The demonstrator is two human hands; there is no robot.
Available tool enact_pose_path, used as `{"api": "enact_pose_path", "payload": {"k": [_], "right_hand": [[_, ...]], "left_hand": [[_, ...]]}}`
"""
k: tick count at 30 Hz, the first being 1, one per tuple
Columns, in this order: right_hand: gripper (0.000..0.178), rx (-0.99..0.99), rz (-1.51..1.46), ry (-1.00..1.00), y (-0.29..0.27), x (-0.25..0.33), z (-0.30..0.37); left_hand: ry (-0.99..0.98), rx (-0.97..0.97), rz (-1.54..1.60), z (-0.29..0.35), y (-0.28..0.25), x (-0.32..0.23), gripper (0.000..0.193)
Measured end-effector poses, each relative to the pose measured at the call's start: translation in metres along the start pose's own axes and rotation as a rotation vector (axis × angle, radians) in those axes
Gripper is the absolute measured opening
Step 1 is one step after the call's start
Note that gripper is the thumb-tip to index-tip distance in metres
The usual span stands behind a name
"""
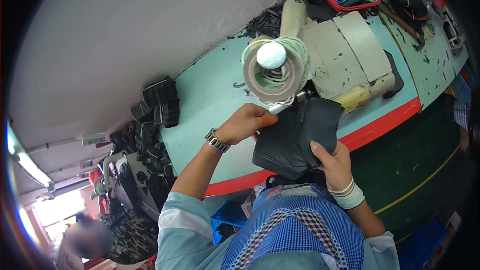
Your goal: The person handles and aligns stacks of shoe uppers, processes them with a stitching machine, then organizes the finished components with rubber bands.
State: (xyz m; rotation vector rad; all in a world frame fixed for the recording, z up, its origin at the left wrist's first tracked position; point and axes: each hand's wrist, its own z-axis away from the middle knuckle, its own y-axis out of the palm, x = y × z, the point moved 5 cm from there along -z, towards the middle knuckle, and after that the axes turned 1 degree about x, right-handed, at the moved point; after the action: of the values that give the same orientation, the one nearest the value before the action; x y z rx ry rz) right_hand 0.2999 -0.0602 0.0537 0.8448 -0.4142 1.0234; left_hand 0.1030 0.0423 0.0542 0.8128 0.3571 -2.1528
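the right hand point(334, 164) grips the near edge of a black, curved, leather-like shoe piece point(295, 137), thumb on top, other fingers hidden beneath. the left hand point(245, 122), with an orange cot on one fingertip, curls onto the piece's far edge below the roll of pale tape point(272, 75) on a cream machine point(345, 60). the one piece sits at the turquoise bench's point(210, 100) red edge, seemingly mid-work; several black pieces in a stack point(155, 115) lie left, too many to count.
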Motion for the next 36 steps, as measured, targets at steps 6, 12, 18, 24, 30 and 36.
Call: {"api": "enact_pose_path", "payload": {"k": [6, 12, 18, 24, 30, 36], "right_hand": [[0.019, 0.0, 0.011, -0.065, 0.002, 0.004, 0.0], [0.02, -0.006, 0.023, -0.049, 0.003, 0.003, -0.001], [0.021, -0.023, 0.099, -0.071, 0.004, 0.013, 0.002], [0.022, -0.05, 0.094, -0.127, 0.004, 0.009, 0.004], [0.025, -0.061, 0.085, -0.122, 0.001, 0.011, 0.004], [0.027, -0.166, 0.233, -0.202, 0.001, 0.023, 0.007]], "left_hand": [[0.004, 0.043, 0.049, 0.008, -0.002, 0.006, 0.023], [0.12, 0.111, 0.085, 0.006, -0.005, 0.01, 0.02], [0.052, 0.038, -0.026, -0.002, -0.002, 0.01, 0.026], [-0.053, 0.098, 0.022, -0.001, -0.002, 0.011, 0.035], [0.103, 0.13, 0.052, 0.005, -0.001, 0.004, 0.023], [0.097, 0.143, 0.072, 0.004, -0.001, 0.005, 0.025]]}}
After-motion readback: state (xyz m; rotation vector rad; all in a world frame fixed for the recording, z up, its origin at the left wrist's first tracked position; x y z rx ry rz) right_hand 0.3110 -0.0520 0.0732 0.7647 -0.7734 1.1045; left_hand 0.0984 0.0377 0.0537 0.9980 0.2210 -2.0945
